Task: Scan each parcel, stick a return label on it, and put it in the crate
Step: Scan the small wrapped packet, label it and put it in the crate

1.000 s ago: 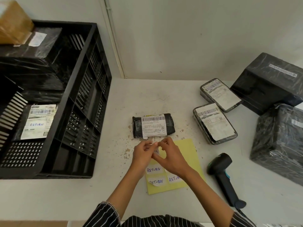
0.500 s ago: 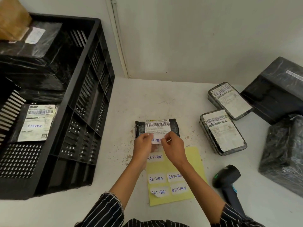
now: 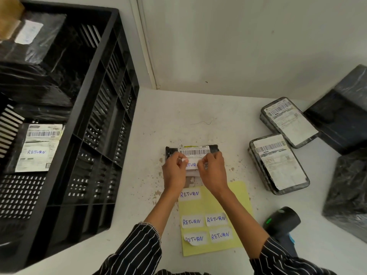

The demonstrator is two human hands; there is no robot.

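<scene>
**Return label held against the small parcel**

A small parcel (image 3: 195,150), wrapped in black and bearing a barcoded shipping slip, is seen lying flat about midway across the tabletop (image 3: 178,116), between the crate (image 3: 111,116) at the left edge and the other parcels at the right edge. A white return label (image 3: 191,165) with blue handwriting is held over the near part of the slip. Its left end is pinched by the fingers (image 3: 179,158) of the left hand (image 3: 174,172), and its right end by those of the right hand (image 3: 213,172); both hands are curled round it. Whether the label is fully stuck down cannot be told.

Just nearer the front edge, a yellow sheet (image 3: 228,199) carrying five more "RETURN" stickers is laid flat. A black scanner (image 3: 282,221) is laid beside it, toward the right. Two flat parcels (image 3: 278,163) with shipping slips are placed side by side further right, and large wrapped parcels (image 3: 345,120) are found at the right edge. In the crate, a labelled parcel (image 3: 39,147) marked "RETURN" is seen among other wrapped goods.
</scene>
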